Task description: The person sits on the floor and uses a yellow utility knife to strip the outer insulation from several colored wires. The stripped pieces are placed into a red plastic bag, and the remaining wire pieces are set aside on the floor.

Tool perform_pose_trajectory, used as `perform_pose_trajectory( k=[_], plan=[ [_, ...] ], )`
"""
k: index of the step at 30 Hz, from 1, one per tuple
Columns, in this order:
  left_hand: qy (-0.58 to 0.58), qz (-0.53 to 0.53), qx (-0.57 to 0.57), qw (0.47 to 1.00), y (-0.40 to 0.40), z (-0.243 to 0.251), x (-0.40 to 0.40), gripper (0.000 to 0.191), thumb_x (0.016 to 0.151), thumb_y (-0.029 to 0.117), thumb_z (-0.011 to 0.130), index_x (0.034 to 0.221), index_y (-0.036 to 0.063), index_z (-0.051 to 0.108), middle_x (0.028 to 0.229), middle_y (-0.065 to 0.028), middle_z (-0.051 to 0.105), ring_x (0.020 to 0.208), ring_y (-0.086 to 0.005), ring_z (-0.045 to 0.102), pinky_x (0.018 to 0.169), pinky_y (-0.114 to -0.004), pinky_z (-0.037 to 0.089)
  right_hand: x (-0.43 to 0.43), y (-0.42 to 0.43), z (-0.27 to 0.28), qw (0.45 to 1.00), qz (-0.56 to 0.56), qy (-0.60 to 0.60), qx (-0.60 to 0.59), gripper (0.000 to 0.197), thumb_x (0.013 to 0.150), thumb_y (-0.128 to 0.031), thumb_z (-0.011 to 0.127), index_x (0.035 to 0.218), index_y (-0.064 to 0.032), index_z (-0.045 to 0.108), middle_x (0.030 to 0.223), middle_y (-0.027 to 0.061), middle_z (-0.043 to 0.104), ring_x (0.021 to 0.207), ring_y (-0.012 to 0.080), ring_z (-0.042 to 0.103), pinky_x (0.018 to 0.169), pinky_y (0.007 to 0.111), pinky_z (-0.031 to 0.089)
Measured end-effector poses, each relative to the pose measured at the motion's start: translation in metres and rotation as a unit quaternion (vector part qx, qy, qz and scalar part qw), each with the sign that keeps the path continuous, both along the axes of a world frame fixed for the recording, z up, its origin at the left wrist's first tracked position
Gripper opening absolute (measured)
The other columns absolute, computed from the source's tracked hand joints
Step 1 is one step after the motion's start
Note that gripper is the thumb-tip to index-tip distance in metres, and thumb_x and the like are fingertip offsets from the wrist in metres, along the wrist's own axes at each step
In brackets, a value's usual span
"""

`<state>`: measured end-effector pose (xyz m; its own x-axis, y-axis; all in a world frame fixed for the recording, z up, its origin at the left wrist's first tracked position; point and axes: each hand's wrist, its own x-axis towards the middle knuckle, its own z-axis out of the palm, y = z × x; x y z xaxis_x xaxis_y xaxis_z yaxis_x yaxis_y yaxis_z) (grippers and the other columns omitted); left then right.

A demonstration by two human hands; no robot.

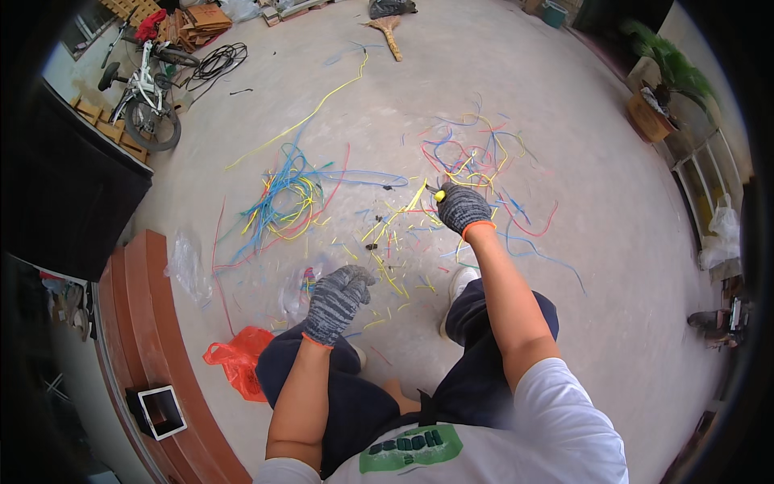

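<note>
My right hand [464, 207], in a grey knitted glove with an orange cuff, is closed on a small hand tool [436, 193] with a yellow part; its exact kind is unclear. A yellow strip of wire insulation [418, 195] lies at the tool's tip. My left hand [340, 302], gloved alike, is over the floor in front of my left knee with its fingers curled; whether it pinches something cannot be told. A large tangle of blue, yellow and red wires [287, 196] lies to the left, a looser tangle [468, 154] beyond my right hand. Short coloured scraps [387, 272] lie between my hands.
An orange-red plastic bag [245, 363] is beside my left knee, near clear plastic [188, 266] and a reddish-brown ledge [148, 284]. Farther off are a white bicycle [145, 91], a coiled black cable [221, 63], a straw broom [388, 35] and a potted plant [650, 115].
</note>
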<state>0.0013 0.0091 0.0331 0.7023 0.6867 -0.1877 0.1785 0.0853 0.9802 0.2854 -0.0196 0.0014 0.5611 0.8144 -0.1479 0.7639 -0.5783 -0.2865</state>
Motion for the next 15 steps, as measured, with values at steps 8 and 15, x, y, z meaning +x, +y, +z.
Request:
perform_pose_trajectory(
  k=[8, 15],
  plan=[
    [0.012, 0.095, -0.011, 0.995, 0.021, -0.002, -0.022, 0.021, 0.084, 0.008, 0.047, 0.1, 0.0011, 0.058, 0.078, -0.0024, 0.061, 0.06, -0.0053, 0.05, 0.049, -0.018, 0.038, -0.038, -0.004, 0.02, 0.995, 0.099, 0.003, -0.014, 0.025, 0.076, -0.027, 0.053, 0.091, -0.0068, 0.057, 0.082, 0.017, 0.061, 0.078, 0.0326, 0.059, 0.068, 0.042, 0.046],
    [0.036, 0.088, 0.036, 0.995, 0.021, -0.027, 0.029, 0.022, 0.081, 0.014, 0.057, 0.102, 0.0071, 0.061, 0.066, 0.0043, 0.054, 0.05, -0.0024, 0.041, 0.043, -0.018, 0.033, -0.08, -0.017, 0.05, 0.985, 0.166, 0.015, 0.031, 0.022, 0.073, -0.022, 0.054, 0.086, -0.0047, 0.056, 0.079, 0.0172, 0.061, 0.075, 0.0331, 0.059, 0.065, 0.042, 0.046]
  ],
)
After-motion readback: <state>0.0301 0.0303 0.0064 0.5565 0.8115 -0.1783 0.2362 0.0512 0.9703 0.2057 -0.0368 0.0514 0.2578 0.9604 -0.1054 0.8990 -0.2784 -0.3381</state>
